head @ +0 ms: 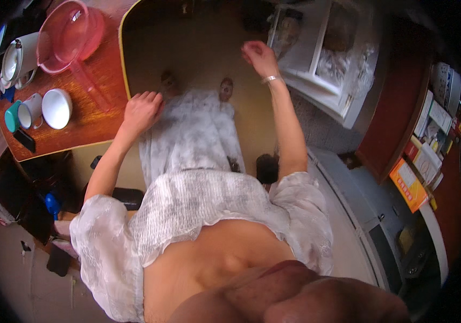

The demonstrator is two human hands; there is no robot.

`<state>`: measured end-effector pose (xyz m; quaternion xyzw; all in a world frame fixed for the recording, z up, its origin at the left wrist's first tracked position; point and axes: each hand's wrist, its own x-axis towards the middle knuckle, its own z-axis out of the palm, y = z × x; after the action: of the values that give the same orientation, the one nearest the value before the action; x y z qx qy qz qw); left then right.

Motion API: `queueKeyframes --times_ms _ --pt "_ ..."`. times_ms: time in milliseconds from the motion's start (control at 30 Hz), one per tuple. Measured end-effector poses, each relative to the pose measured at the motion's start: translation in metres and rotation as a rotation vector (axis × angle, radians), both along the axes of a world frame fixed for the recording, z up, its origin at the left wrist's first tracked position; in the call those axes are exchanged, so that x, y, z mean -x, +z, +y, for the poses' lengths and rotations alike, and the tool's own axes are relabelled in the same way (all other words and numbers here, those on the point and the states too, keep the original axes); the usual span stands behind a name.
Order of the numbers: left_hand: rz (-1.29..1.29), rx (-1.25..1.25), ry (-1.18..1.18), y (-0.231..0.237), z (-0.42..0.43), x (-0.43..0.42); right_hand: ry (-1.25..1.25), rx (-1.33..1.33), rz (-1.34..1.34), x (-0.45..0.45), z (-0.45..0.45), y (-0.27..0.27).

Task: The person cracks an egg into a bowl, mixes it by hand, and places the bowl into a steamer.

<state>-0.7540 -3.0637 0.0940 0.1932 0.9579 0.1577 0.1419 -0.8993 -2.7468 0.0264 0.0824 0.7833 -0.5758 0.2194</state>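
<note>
My left hand [143, 111] is in the air beside the right edge of the wooden table [93, 133], back upward and fingers loosely bent. I see nothing in it. Farther out, my right hand [260, 58] hangs with curled fingers and a bracelet at the wrist. It is close to a white framed unit with clear panels [315, 76], and things inside are blurred. My right palm is hidden, and no held thing shows. On the table lie a pink plastic strainer or dipper with a long handle [93, 87], a white bowl [57, 109] and a white mug [30, 111].
A teal cup [13, 116], a dark phone-like object [24, 140] and a lidded white pot [24, 52] share the table. At right stands a reddish-brown cabinet [396, 101], with an orange box [408, 185] and other packages beside it. A black stool-like object [267, 168] is near my right elbow.
</note>
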Motion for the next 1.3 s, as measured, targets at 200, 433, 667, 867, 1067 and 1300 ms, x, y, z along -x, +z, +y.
queueKeyframes --times_ms 200,433,667,867,1067,1300 --pt "0.051 0.104 0.049 -0.005 0.010 0.001 -0.335 0.713 0.066 0.162 -0.024 -0.070" --pt "0.065 0.181 0.097 -0.009 0.016 0.003 -0.020 1.413 0.105 0.302 -0.024 -0.075" --pt "0.077 0.228 0.201 -0.007 0.028 0.009 -0.648 0.829 -0.060 0.326 -0.035 -0.030" --pt "0.087 -0.082 0.441 -0.031 0.042 0.021 -0.604 0.828 0.012 0.319 -0.014 -0.062" --pt "0.111 -0.194 0.341 -0.053 0.067 0.039 -0.577 0.757 0.105 0.344 -0.005 -0.078" --pt "0.163 -0.220 0.319 -0.056 0.117 0.115 -0.470 0.273 0.438 0.341 0.003 -0.107"
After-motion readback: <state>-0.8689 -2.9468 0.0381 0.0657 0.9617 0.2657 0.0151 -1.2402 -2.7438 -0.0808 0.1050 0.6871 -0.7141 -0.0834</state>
